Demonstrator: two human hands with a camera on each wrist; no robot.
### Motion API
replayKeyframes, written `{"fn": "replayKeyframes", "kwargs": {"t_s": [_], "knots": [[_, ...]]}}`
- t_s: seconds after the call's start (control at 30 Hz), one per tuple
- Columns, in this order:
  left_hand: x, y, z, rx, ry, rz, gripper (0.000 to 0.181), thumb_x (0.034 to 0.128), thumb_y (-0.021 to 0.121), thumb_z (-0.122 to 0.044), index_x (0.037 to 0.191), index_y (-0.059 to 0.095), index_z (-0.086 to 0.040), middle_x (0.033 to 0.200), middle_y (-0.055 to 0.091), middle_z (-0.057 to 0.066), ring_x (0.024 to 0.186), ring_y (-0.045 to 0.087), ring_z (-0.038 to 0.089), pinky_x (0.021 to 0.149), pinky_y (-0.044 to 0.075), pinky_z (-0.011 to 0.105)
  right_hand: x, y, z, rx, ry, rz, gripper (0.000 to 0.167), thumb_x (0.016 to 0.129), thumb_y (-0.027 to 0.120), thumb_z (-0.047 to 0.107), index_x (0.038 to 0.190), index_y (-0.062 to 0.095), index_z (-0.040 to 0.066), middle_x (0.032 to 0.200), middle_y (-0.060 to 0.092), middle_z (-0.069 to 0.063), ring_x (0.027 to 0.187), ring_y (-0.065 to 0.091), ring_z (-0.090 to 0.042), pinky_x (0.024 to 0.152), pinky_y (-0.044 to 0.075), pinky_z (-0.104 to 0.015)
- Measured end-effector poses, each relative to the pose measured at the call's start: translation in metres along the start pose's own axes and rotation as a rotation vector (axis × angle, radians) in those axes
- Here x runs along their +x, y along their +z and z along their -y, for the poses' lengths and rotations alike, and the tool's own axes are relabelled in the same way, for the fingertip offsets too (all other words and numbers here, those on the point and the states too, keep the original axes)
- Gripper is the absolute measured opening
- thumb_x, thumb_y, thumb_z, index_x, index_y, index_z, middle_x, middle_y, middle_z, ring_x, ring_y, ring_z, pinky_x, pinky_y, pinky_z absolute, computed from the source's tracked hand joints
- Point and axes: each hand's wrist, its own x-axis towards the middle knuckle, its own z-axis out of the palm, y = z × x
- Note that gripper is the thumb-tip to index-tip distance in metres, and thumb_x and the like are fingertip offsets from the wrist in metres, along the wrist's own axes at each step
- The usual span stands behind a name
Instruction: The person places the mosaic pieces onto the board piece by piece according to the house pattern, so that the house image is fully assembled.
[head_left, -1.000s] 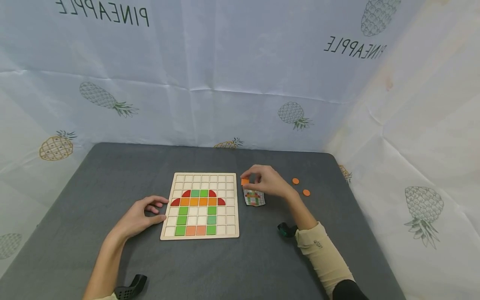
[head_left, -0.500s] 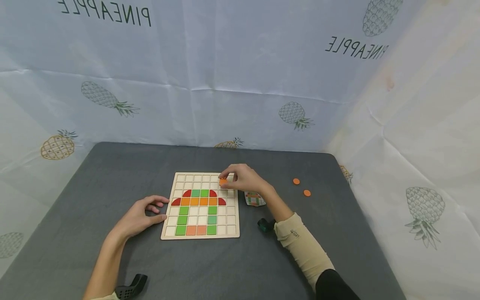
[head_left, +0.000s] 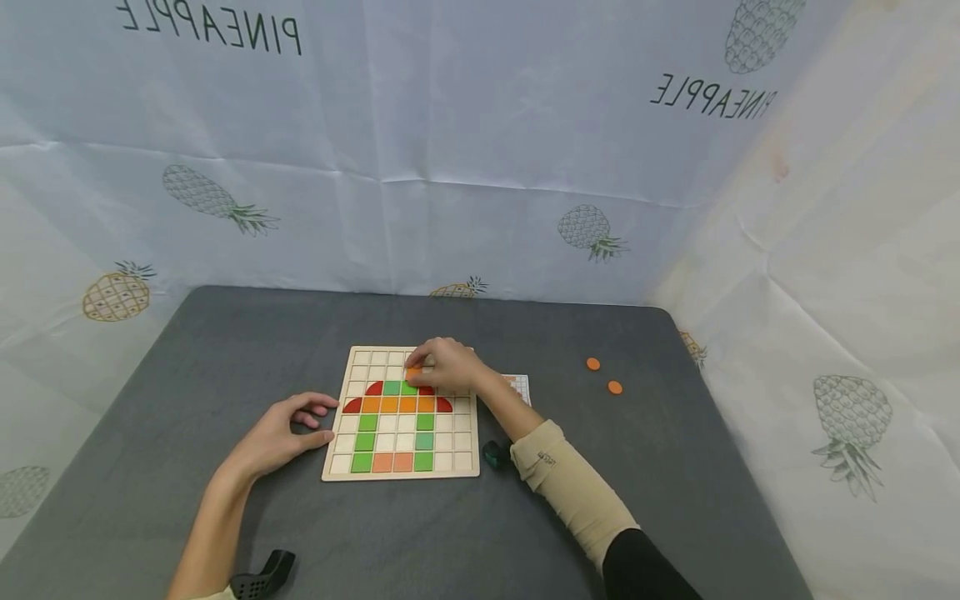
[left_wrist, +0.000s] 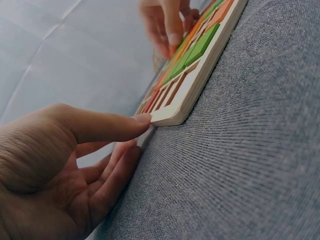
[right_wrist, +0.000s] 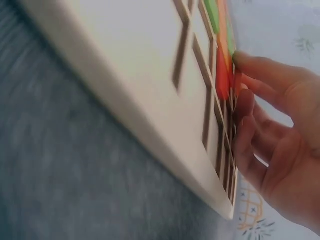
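A square wooden grid board (head_left: 457, 440) lies on the grey table, with red quarter-rounds and green, orange and salmon square tiles set in its cells. My right hand (head_left: 448, 365) pinches an orange square tile (head_left: 413, 373) between thumb and fingers, just above the row of green tiles (head_left: 392, 387). In the right wrist view the right hand (right_wrist: 280, 125) is over the board's far part. My left hand (head_left: 281, 429) rests at the board's left edge. Its extended thumb (left_wrist: 112, 125) touches the rim near a corner in the left wrist view, the other fingers loosely bent beside it.
Two orange round pieces (head_left: 593, 364) lie on the table (head_left: 555, 517) to the right. A small pattern card (head_left: 519, 384) sits beside the board, partly covered by my right forearm. A pineapple-print cloth (head_left: 480, 150) hangs behind the table.
My right hand has carried the orange square tile leftward from above the pattern card to over the board's upper middle. The left hand stays at the board's left edge.
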Motion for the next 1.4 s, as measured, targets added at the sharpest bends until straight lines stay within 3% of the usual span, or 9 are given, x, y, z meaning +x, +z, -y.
{"fn": "replayKeyframes", "kwargs": {"t_s": [0.23,0.47,0.87,0.97,1.23,1.4], "knots": [[0.0,0.001,-0.001,0.003,0.001,-0.005,0.051,0.0907,0.089,-0.015,0.135,0.068,-0.001,0.121,0.067,0.015,0.098,0.058,0.015,0.079,0.049,0.025,0.004,0.005,0.005,-0.021,0.021,-0.028,0.029,0.102,0.079,0.03,0.129,0.08,0.018,0.131,0.077,-0.002,0.119,0.07,-0.02,0.099,0.056,-0.037],[0.0,0.002,-0.001,-0.003,-0.006,0.0,0.051,0.0909,0.088,-0.014,0.136,0.068,-0.001,0.121,0.066,0.015,0.099,0.058,0.018,0.08,0.049,0.025,-0.001,0.005,0.008,-0.027,0.059,-0.032,0.029,0.103,0.077,0.029,0.13,0.079,0.018,0.133,0.074,-0.003,0.124,0.069,-0.021,0.103,0.056,-0.041],[0.002,0.004,-0.001,-0.003,-0.011,-0.002,0.051,0.0901,0.088,-0.013,0.135,0.068,0.0,0.12,0.066,0.015,0.098,0.058,0.018,0.078,0.048,0.025,-0.002,0.004,0.002,-0.032,0.006,-0.027,0.027,0.105,0.073,0.024,0.129,0.08,0.014,0.134,0.077,-0.005,0.125,0.069,-0.023,0.103,0.057,-0.038],[0.002,0.004,-0.001,-0.003,-0.013,-0.001,0.051,0.0901,0.088,-0.012,0.135,0.068,0.0,0.12,0.066,0.015,0.098,0.059,0.019,0.079,0.048,0.025,-0.004,0.0,0.001,-0.029,-0.001,-0.028,0.027,0.105,0.073,0.024,0.129,0.08,0.014,0.133,0.078,-0.004,0.123,0.071,-0.022,0.1,0.058,-0.036],[0.0,0.002,-0.002,-0.005,0.002,0.0,0.05,0.0909,0.088,-0.014,0.135,0.068,0.0,0.121,0.067,0.015,0.099,0.059,0.018,0.08,0.049,0.025,-0.018,-0.019,0.0,0.014,-0.019,-0.038,0.029,0.107,0.071,0.023,0.131,0.078,0.01,0.134,0.074,-0.009,0.098,0.077,-0.02,0.086,0.06,-0.03],[-0.001,0.001,-0.002,-0.001,0.001,-0.001,0.05,0.0914,0.088,-0.014,0.136,0.068,-0.001,0.122,0.067,0.015,0.098,0.059,0.016,0.08,0.05,0.025,-0.032,-0.033,-0.007,0.028,-0.007,-0.063,0.032,0.106,0.071,0.024,0.134,0.076,0.008,0.135,0.073,-0.011,0.105,0.077,-0.025,0.089,0.061,-0.032]]}}
